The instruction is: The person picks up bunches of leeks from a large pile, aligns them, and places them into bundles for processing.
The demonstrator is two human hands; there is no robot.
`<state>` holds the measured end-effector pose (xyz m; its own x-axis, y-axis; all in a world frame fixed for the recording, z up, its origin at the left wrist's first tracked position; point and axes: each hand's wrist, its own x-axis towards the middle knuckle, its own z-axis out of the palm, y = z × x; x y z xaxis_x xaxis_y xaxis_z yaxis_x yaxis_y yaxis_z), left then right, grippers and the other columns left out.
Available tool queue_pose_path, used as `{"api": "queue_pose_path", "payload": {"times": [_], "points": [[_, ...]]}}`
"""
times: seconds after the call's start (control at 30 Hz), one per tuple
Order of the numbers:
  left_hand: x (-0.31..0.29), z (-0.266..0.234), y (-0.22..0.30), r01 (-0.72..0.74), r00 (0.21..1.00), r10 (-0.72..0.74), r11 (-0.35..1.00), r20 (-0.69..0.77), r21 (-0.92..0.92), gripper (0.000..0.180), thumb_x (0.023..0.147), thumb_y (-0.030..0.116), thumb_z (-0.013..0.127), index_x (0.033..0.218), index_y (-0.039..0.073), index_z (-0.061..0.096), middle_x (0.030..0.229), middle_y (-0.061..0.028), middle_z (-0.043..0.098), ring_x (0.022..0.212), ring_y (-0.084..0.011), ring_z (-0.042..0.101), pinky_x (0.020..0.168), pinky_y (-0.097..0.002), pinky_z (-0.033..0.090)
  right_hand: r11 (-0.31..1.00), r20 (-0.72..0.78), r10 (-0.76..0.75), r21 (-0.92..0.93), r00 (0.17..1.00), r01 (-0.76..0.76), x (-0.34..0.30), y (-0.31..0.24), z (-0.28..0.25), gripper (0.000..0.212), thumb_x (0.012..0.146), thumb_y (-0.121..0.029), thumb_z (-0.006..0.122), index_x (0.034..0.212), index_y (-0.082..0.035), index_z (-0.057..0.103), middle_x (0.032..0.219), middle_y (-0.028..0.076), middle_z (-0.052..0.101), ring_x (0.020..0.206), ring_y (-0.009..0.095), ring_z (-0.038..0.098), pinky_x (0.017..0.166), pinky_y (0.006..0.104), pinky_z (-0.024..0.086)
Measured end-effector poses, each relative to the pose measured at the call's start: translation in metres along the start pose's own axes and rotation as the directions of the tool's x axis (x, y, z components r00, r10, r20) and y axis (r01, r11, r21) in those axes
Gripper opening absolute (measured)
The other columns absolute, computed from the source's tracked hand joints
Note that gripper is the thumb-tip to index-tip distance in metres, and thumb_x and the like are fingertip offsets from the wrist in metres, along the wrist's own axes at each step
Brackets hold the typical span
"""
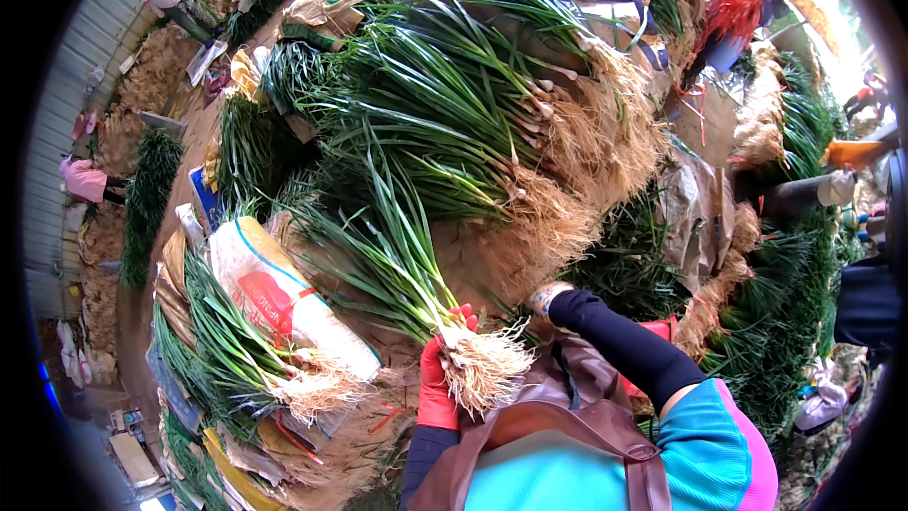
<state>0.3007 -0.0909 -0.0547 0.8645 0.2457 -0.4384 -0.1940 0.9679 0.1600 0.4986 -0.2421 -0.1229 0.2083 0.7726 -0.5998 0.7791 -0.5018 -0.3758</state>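
My left hand [438, 377], in a red glove, is closed round a bunch of green garlic [430, 295]. Its long leaves point up and to the left, and its pale roots [487, 367] spread out over my lap. My right hand [546, 300] wears a light patterned glove and is close to the roots at the lower edge of the big heap. Its fingers are mostly hidden, so I cannot see whether it grips anything. Ahead of both hands lies the heap of green garlic [416, 104], leaves to the left and tangled roots [577, 161] to the right.
At left, a smaller bundle of green garlic [232, 322] lies beside a white woven sack [284, 289]. More greens [776, 293] stand in rows at right, near a crumpled grey sheet [695, 218]. Other people, one in a pink top [83, 180], are at the far left. A brown apron [586, 416] covers my lap.
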Motion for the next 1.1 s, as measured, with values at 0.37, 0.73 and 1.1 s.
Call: {"api": "queue_pose_path", "payload": {"times": [0.37, 0.73, 1.1], "points": [[-0.007, 0.035, -0.002, -0.059, 0.993, 0.041, 0.985, 0.113, 0.161, 0.073, 0.076, 0.031, 0.061, 0.135, 0.003, 0.029, 0.139, -0.0151, 0.032, 0.127, -0.0285, 0.033, 0.105, -0.0426, 0.028, -0.149, -0.127, 0.041, 0.98, 0.991, 0.132, -0.007, -0.097, -0.107, 0.051, 0.09, -0.028, 0.052, 0.132, -0.005, 0.035, 0.122, 0.015, 0.05, 0.106, 0.018, 0.052, 0.089, 0.0269, 0.041], [-0.002, -0.007, -0.015, 0.032, 0.986, -0.008, 0.99, -0.164, 0.141, 0.032, 0.081, 0.023, 0.053, 0.097, -0.004, 0.058, 0.079, -0.0112, 0.063, 0.059, -0.0169, 0.06, 0.058, -0.0264, 0.051, 0.621, -0.095, 0.001, 0.78, 0.996, 0.074, 0.064, -0.102, -0.093, 0.045, 0.085, -0.032, 0.058, 0.117, -0.001, 0.053, 0.111, 0.015, 0.06, 0.102, 0.024, 0.057, 0.087, 0.0312, 0.043], [0.062, -0.014, -0.039, 0.076, 0.992, -0.079, 0.997, 0.099, 0.032, 0.045, 0.088, 0.022, 0.049, 0.127, 0.002, 0.041, 0.12, -0.0114, 0.054, 0.109, -0.0243, 0.051, 0.1, -0.0397, 0.036, 0.983, -0.62, -0.111, 0.049, 0.777, 0.18, -0.044, -0.106, -0.112, 0.032, 0.076, -0.025, 0.064, 0.102, -0.007, 0.059, 0.08, 0.012, 0.06, 0.073, 0.032, 0.058, 0.068, 0.0402, 0.047]]}}
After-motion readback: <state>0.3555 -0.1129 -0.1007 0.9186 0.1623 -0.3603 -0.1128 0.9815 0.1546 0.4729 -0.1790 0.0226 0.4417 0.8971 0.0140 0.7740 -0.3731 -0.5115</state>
